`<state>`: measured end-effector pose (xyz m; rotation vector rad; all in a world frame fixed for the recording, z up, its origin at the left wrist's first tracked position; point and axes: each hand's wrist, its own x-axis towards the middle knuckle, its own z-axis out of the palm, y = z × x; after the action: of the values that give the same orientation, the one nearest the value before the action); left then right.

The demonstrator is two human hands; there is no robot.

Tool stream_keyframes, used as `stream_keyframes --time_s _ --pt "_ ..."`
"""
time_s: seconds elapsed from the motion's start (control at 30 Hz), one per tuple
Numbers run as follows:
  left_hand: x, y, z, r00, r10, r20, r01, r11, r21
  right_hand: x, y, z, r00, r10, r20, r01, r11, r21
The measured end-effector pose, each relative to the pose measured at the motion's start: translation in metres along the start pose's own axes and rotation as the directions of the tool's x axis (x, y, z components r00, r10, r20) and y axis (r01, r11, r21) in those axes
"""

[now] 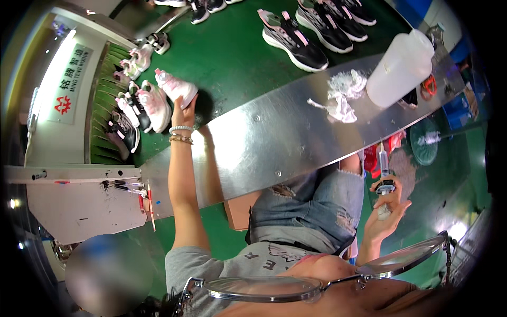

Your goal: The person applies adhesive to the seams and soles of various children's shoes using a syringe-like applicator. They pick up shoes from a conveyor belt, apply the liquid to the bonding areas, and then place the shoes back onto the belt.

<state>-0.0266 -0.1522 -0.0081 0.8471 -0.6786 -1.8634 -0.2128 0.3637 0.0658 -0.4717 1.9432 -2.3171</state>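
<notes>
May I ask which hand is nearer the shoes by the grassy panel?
Left: the left hand is just right of those shoes; the right hand is much farther right.

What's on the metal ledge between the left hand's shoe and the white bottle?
Crumpled white cloth or paper, close to the bottle, in the head view.

wall sign (69, 84) w/ lettering (69, 70), red logo (63, 105), lettered gry tee (232, 272)

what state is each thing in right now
Pink-and-white shoe: held in the left hand
Syringe: gripped in the right hand, tip pointing forward
White cloth: crumpled on the metal bench
White bottle: unheld, cap unclear
Black shoes: soles down, unheld
Jeans: ripped
Brushes: lying down, unheld
</notes>
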Motion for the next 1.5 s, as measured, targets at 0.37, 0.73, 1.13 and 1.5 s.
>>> stream_keyframes --time_s 0.37,0.73,1.13,1.5 --pt "-0.006 -0.072 0.058 0.937 -0.006 0.348 -0.231 0.738 0.634 0.083 0.066 0.031 0.936 -0.050 0.349 0.028 0.997 0.067" --pt "-0.035 -0.189 0.242 0.635 -0.742 0.214 0.675 0.668 0.314 0.121 0.117 0.040 0.924 0.032 0.380 -0.066 0.995 0.075" --pt "-0.021 -0.225 0.292 0.830 -0.532 0.166 0.334 0.713 0.617 0.124 0.124 0.037 0.919 -0.181 0.351 0.146 0.982 0.123" --pt "-0.135 -0.089 -0.038 0.832 -0.522 0.187 0.149 0.535 0.832 0.119 0.123 0.035 0.922 -0.095 0.376 0.061 0.993 0.101"
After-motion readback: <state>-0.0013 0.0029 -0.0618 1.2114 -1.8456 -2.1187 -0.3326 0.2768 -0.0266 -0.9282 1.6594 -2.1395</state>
